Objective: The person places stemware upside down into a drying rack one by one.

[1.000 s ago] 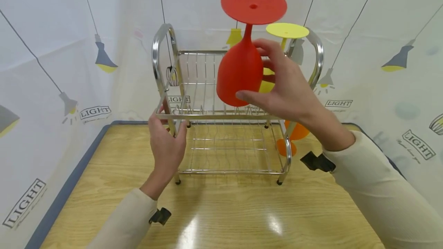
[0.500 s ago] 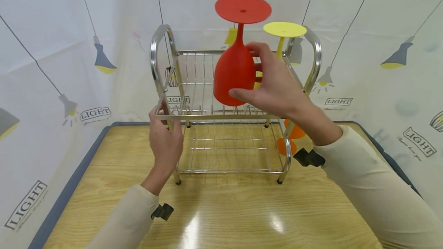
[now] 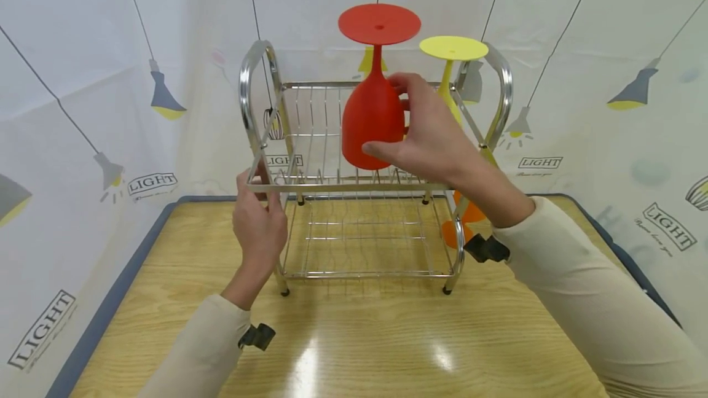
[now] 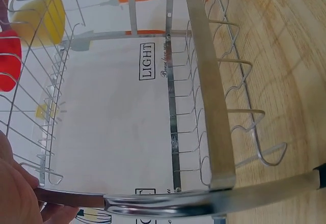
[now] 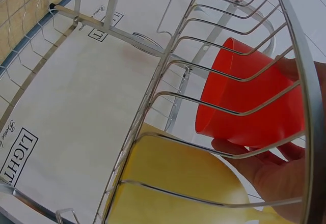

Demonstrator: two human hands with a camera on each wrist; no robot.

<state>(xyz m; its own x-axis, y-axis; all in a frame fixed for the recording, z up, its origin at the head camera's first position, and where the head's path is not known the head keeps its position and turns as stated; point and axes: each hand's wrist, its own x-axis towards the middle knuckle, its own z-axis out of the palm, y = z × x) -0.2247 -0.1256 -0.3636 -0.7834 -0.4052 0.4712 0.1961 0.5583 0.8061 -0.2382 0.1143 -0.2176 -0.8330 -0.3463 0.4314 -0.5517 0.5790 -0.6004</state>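
Note:
My right hand (image 3: 434, 134) grips the bowl of a red goblet (image 3: 372, 118), thumb in front and fingers behind. The goblet is upside down, its foot on top, over the upper tier of a metal dish rack (image 3: 354, 187). In the right wrist view the red bowl (image 5: 244, 94) lies just behind the rack's wires; I cannot tell whether its rim touches them. To its right an upside-down yellow goblet (image 3: 453, 48) stands on the same tier, partly hidden by my right hand. My left hand (image 3: 259, 223) holds the rack's front left post, below the upper tier.
Orange goblet parts (image 3: 452, 234) show at the rack's right side, partly hidden by a post and my forearm. The rack's lower tier (image 3: 365, 275) sits low over the wooden table (image 3: 354, 343). A printed white curtain (image 3: 210, 17) hangs behind and at both sides.
My right hand has brought the red goblet left and slightly away from me, and its foot is lower in the head view. My left hand stays at the post, shifting slightly.

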